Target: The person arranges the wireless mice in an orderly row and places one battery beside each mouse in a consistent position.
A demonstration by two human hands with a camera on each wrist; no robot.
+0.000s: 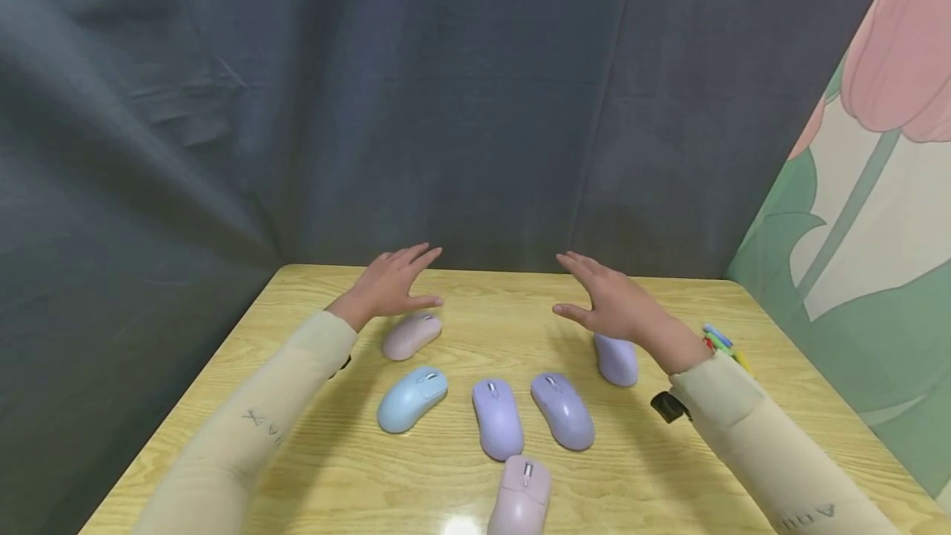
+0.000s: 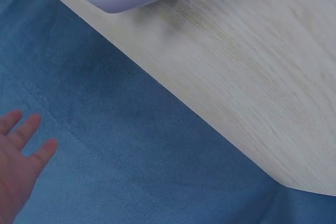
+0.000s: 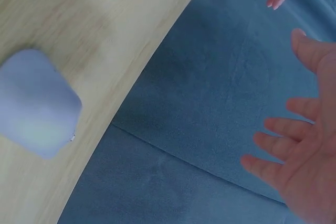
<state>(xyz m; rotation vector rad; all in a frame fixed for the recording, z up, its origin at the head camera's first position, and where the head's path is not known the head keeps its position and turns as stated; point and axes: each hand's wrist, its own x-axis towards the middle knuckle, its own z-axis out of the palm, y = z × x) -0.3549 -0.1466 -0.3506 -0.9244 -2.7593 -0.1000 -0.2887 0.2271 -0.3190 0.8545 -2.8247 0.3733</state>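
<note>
My left hand [image 1: 390, 283] hovers with extended fingers over the far left of the table, just beyond a pink computer mouse [image 1: 412, 338]. Opposite it, my right hand [image 1: 615, 300] is raised with its fingers spread, and it hides part of a purple mouse [image 1: 617, 362]. Neither hand holds anything. A light blue mouse [image 1: 411, 400] lies nearer on the left. Two more purple mice, one at centre [image 1: 498, 419] and one beside it [image 1: 562, 411], sit side by side. Closest to me is another pink mouse [image 1: 520, 498], cut off by the frame's lower edge.
The wood-grain table [image 1: 312, 469] ends at a dark blue curtain [image 1: 461, 106]. Several coloured pens or sticks [image 1: 719, 338] lie at the right, partly behind my right forearm. A wall with painted tulips [image 1: 877, 213] borders the right side.
</note>
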